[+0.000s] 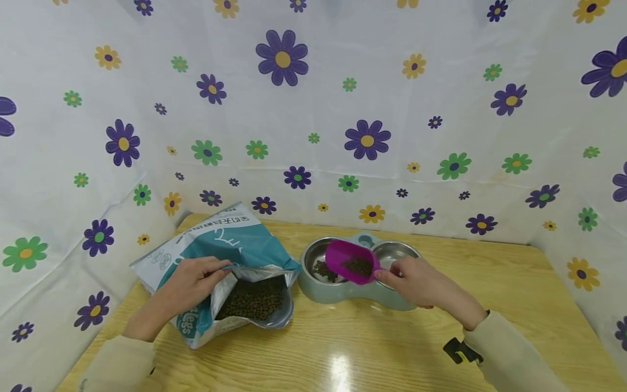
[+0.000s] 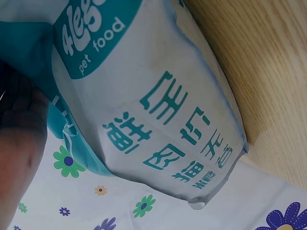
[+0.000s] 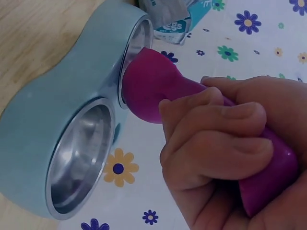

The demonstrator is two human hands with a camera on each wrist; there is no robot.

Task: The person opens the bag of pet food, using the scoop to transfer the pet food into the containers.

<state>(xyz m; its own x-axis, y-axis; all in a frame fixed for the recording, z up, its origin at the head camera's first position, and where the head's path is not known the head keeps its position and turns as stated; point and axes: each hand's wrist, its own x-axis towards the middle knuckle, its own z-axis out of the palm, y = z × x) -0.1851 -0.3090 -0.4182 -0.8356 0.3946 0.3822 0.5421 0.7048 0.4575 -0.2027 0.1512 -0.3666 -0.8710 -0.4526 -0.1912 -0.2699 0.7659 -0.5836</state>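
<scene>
My right hand [image 1: 413, 277] grips the handle of a magenta scoop [image 3: 148, 84], its fingers curled round it in the right wrist view. Brown kibble lies in the scoop, which is held over the left metal bowl [image 1: 313, 261] of a pale blue double pet feeder [image 1: 333, 292]. Some kibble is in that bowl; the right bowl [image 3: 81, 160] shows bare metal. My left hand [image 1: 188, 283] pinches the upper edge of an open teal and white pet food bag [image 2: 158, 110]. Kibble [image 1: 257, 298] shows inside the bag's mouth.
The bag lies on the left of a wooden table [image 1: 313, 348], close beside the feeder. A white cloth [image 1: 323, 103] with printed flowers hangs behind the table and along both sides. A dark strap [image 1: 460, 351] is at my right sleeve.
</scene>
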